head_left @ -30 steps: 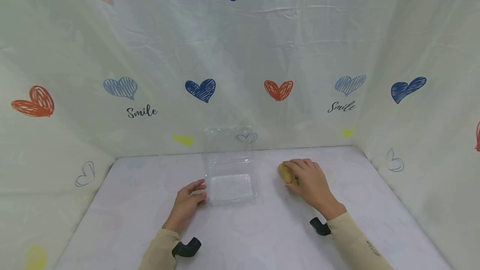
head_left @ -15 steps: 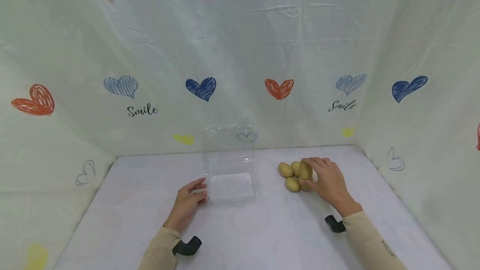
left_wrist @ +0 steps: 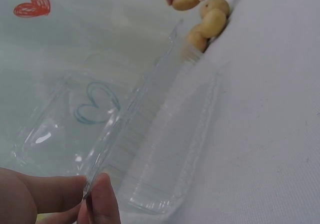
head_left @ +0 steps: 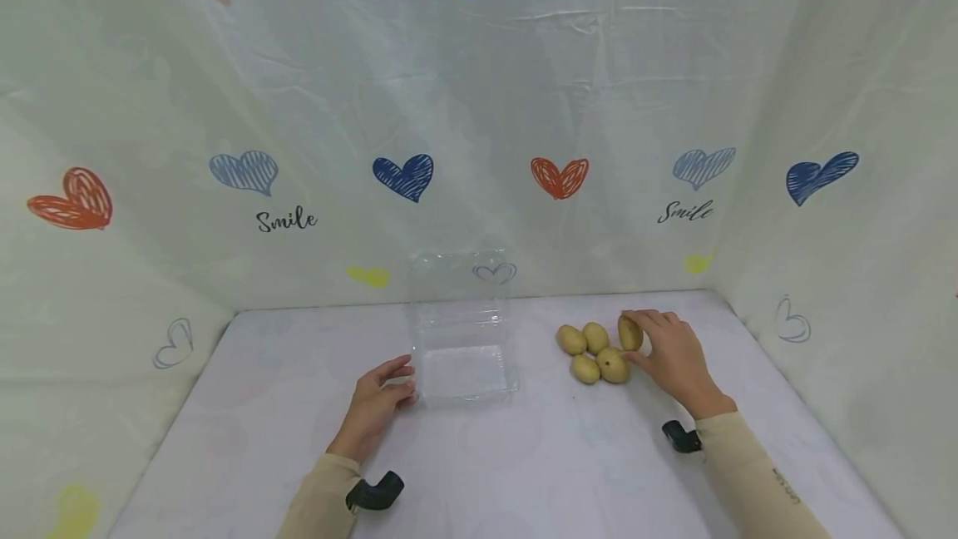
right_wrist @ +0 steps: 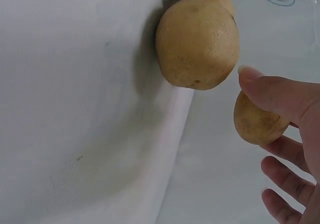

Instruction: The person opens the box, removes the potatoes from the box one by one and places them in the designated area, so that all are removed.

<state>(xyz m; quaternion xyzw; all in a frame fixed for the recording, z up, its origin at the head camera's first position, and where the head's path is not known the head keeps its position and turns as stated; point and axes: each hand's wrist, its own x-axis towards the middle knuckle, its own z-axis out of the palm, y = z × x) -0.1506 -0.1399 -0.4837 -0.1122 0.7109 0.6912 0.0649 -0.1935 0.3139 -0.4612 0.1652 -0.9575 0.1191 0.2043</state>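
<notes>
A clear plastic clamshell container [head_left: 464,368] stands on the table with its lid [head_left: 456,277] raised at the back. My left hand [head_left: 374,406] pinches its left edge between thumb and forefinger, as the left wrist view shows at the rim [left_wrist: 87,181]. My right hand [head_left: 674,360] grips a potato [head_left: 630,333] between thumb and fingers, at the right end of a cluster of potatoes. Closest to that hand is a larger potato [right_wrist: 197,43] with a dark spot. Several potatoes [head_left: 572,339] in the cluster touch or nearly touch each other.
The white-covered table [head_left: 494,472] ends at a cloth backdrop [head_left: 479,106] printed with hearts and the word Smile. Between the container and the potatoes lies a strip of tabletop. Black wrist mounts [head_left: 377,492] sit at both sleeves.
My right hand has moved to the right, uncovering the potatoes that it hid before. It now holds a potato at the cluster's right end. The left hand and container have stayed put.
</notes>
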